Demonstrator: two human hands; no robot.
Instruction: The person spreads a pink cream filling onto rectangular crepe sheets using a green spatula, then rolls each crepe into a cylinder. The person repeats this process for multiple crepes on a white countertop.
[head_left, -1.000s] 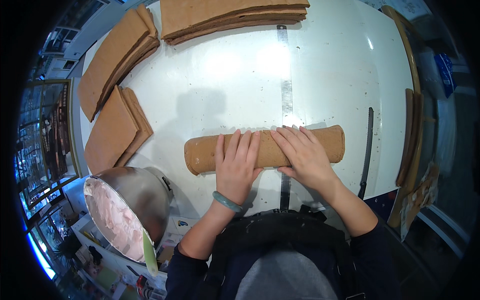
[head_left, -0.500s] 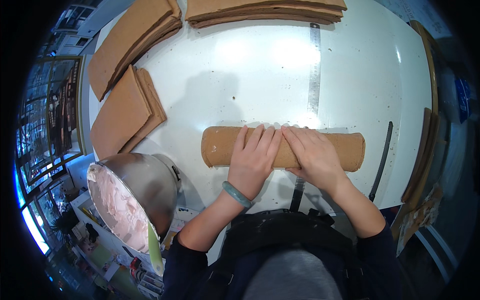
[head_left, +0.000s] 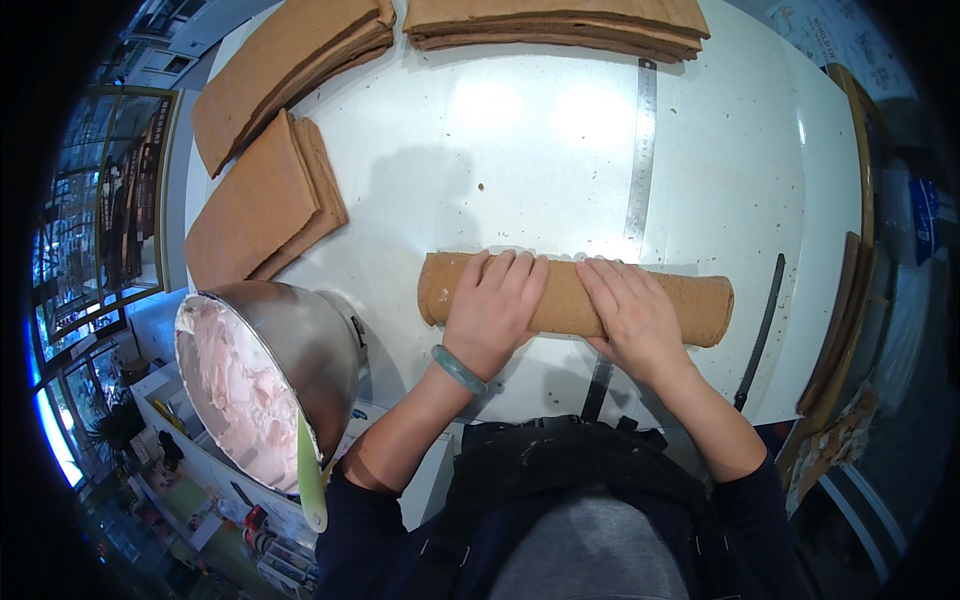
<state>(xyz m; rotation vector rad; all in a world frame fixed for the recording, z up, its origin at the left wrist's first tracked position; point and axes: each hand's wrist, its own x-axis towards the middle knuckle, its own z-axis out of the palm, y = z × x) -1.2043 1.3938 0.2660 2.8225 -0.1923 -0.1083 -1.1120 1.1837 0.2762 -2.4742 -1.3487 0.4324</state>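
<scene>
- From where I stand, a tan, sponge-like cylindrical roll (head_left: 565,302) lies directly beneath both hands, on the white, crumb-strewn tabletop (head_left: 540,170) just in front of the person's body.
- Its long axis runs crosswise, left to right before the person, with the right end sitting slightly closer to the body than the left.
- The bare left hand (head_left: 492,305), below a grey-green bangle (head_left: 459,370), covers the roll's left part; its fingers are close together and bent over the top, tips at the far side, thumb mostly hidden.
- The bare right hand (head_left: 637,312) curves over the right part likewise, fingers over the far side, thumb at the near side.
- So each hand has hold of the roll from above; neither is nearer, since both touch it. How hard they press, I cannot tell.
- A narrow strip of roll shows between the hands, and a short length sticks out past each.
- A flat silver metal ruler (head_left: 642,150) lies nearly square to the roll and seems to pass under it, by the right hand.
- A long, thin dark blade (head_left: 765,325) lies apart, beyond the roll's right end.
- A shiny metal bowl of pink cream (head_left: 325,340) stands left of the left forearm.
</scene>
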